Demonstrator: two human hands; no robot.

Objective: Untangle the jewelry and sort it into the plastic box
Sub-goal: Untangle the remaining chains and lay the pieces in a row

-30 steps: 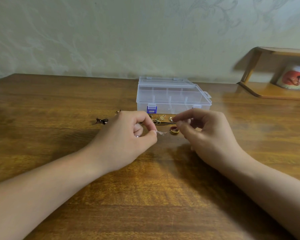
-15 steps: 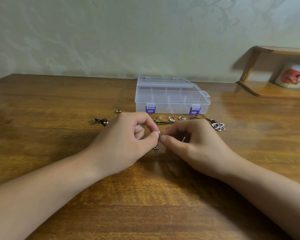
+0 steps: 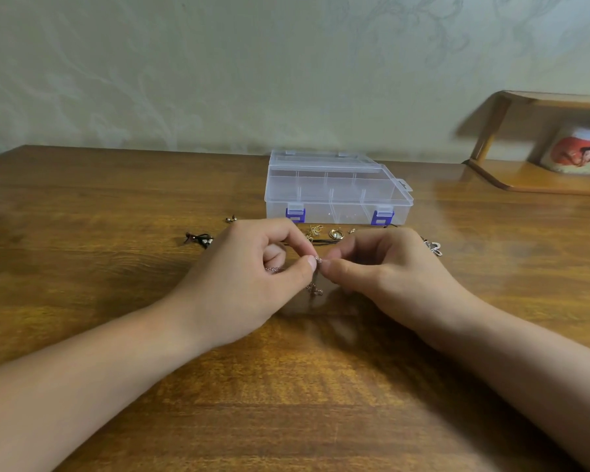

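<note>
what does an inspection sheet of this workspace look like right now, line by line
surface: brown wooden table, glossy.
job's things: clear plastic box, lid shut, blue latches; thin silver chain dangling between both hands; gold pieces and black cord in front of the box.
clutter: small dark piece left of the hands; silver charm on the right.
grippers: left hand and right hand both pinch the chain at the fingertips.
cables: nothing seen.
surroundings: patterned wall; wooden shelf with a printed cup on the right.
</note>
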